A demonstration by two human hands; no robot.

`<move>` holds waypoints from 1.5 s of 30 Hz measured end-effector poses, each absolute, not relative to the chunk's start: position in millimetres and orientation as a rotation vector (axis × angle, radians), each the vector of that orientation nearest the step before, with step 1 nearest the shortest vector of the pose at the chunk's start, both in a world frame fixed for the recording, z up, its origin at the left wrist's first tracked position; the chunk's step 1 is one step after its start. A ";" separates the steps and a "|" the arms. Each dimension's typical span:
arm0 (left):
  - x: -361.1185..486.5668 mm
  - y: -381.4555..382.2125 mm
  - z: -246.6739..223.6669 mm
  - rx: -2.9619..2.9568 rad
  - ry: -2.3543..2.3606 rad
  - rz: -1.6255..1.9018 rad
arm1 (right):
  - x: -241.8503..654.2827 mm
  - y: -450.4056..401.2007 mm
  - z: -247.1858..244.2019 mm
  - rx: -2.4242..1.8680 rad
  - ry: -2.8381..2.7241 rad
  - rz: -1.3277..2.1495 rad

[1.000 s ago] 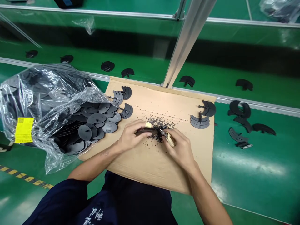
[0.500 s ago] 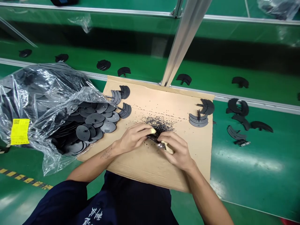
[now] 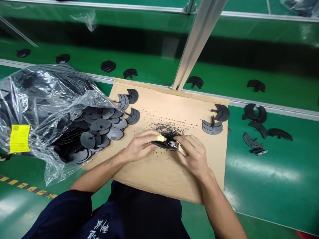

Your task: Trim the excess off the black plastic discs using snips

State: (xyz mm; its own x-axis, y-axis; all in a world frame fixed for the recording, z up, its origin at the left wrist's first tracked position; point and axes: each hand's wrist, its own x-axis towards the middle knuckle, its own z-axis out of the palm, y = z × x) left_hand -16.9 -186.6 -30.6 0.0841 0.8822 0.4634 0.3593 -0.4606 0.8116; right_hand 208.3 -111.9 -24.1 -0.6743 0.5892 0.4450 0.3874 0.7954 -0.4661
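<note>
My left hand (image 3: 141, 145) is closed on one end of a thin black plastic disc (image 3: 163, 145), which I see nearly edge-on above the cardboard sheet (image 3: 154, 176). A yellow wrap covers one of its fingertips. In my right hand (image 3: 195, 155) are nippers (image 3: 173, 145) with a silver metal head and pale yellow handles. Their head lies against the disc's right part; whether the jaws are closed on it I cannot tell. Just beyond both hands, small black scraps (image 3: 166, 128) are scattered over the cardboard.
A clear plastic bag (image 3: 50, 89) of black discs (image 3: 100, 124) spills onto the cardboard at left. Small fanned stacks of curved black pieces (image 3: 133, 116) lie left, with more curved pieces (image 3: 212, 127) right. A metal post (image 3: 196, 49) rises behind. More black pieces (image 3: 253, 141) rest on the green table.
My right hand has shifted slightly right and turned, so the nippers' head now points left across the disc. The disc shows more plainly between my hands. The view has shifted slightly.
</note>
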 end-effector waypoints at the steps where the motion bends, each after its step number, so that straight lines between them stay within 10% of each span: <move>1: -16.6 -186.7 -30.5 1.862 1.218 1.369 | 208.2 -111.8 -24.2 -0.729 -2.398 0.428; 34: -13.8 -183.5 -33.0 1.577 1.306 1.332 | 209.3 -107.3 -31.5 -0.802 -2.297 0.364; 45: -110.1 -31.3 -6.3 2.111 1.658 1.241 | 207.8 -105.1 -40.2 -0.703 -2.354 0.216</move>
